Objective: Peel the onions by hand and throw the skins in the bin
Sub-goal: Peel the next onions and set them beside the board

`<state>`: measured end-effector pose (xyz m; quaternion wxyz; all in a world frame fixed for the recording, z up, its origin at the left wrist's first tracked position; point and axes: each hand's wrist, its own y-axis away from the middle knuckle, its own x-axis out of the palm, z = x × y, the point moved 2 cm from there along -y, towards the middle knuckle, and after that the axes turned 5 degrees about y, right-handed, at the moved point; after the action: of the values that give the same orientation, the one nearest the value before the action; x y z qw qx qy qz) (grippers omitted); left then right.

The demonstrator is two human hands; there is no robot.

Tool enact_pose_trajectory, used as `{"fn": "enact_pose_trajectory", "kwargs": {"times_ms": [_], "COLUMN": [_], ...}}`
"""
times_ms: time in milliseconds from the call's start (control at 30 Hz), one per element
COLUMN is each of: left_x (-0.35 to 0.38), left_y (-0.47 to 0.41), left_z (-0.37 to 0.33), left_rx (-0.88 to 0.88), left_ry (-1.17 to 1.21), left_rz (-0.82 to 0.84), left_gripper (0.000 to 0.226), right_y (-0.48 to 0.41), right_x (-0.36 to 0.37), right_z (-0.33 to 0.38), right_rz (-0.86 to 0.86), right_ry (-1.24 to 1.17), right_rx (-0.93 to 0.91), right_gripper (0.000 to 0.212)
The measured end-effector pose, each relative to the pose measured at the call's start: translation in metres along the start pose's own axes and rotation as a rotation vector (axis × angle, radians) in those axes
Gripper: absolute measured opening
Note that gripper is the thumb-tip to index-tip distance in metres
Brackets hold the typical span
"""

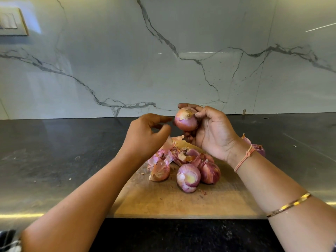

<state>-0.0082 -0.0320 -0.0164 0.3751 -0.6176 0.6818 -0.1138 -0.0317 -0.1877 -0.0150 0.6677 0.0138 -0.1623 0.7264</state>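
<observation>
Fingers and thumb of the right hand (212,131) curled round a small, round, partly peeled pink onion (186,121), raised above the rest. The left hand (145,135) hovered just beside it, fingers loosely bent, gripping nothing visible. Below, papery pink skins (168,155) and more onions (189,177) lay on a worn wooden chopping board (163,202) on a dark glossy counter (54,160); the right wrist half hid another onion (259,149). A white veined marble wall (181,33) stood behind.

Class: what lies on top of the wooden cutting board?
Red onions and a heap of loose onion skins. The right hand and wrist hide the far right corner of the cutting board.
</observation>
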Motion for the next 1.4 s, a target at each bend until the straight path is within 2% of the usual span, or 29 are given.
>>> {"fn": "enact_pose_trajectory", "kwargs": {"times_ms": [200, 433, 567, 700, 800, 900, 1033, 1233, 1400], "left_x": [0.001, 0.001, 0.001, -0.004, 0.000, 0.004, 0.005, 0.009, 0.011], "left_y": [0.006, 0.005, 0.004, 0.000, 0.001, 0.003, 0.002, 0.002, 0.000], "left_z": [-0.012, -0.011, -0.011, -0.005, -0.005, -0.005, -0.005, -0.005, -0.002], "left_rx": [0.146, 0.145, 0.180, 0.237, 0.260, 0.268, 0.300, 0.279, 0.315], "left_ry": [0.110, 0.166, 0.123, 0.068, 0.066, 0.116, 0.139, 0.216, 0.214], "left_rz": [-0.025, 0.006, 0.008, -0.084, -0.014, 0.128, 0.201, 0.214, 0.186], "left_gripper": [0.027, 0.022, 0.019, 0.020, 0.020, 0.030, 0.041, 0.038, 0.029], "right_y": [0.001, 0.005, 0.006, 0.007, 0.005, 0.005, 0.006, 0.008, 0.006], "right_x": [0.002, 0.007, 0.009, 0.015, 0.012, 0.006, 0.006, 0.008, 0.009], "right_z": [-0.005, -0.003, -0.002, -0.005, -0.006, -0.003, -0.002, -0.002, 0.000], "right_rz": [0.030, 0.015, 0.022, 0.092, 0.011, -0.077, -0.046, -0.043, -0.029], "right_ry": [0.117, 0.221, 0.232, 0.205, 0.246, 0.236, 0.221, 0.185, 0.142], "right_rx": [-0.025, -0.066, -0.056, -0.033, -0.031, -0.027, -0.033, -0.014, -0.016], "right_gripper": [0.034, 0.029, 0.028, 0.022, 0.025, 0.021, 0.014, 0.022, 0.039]}}
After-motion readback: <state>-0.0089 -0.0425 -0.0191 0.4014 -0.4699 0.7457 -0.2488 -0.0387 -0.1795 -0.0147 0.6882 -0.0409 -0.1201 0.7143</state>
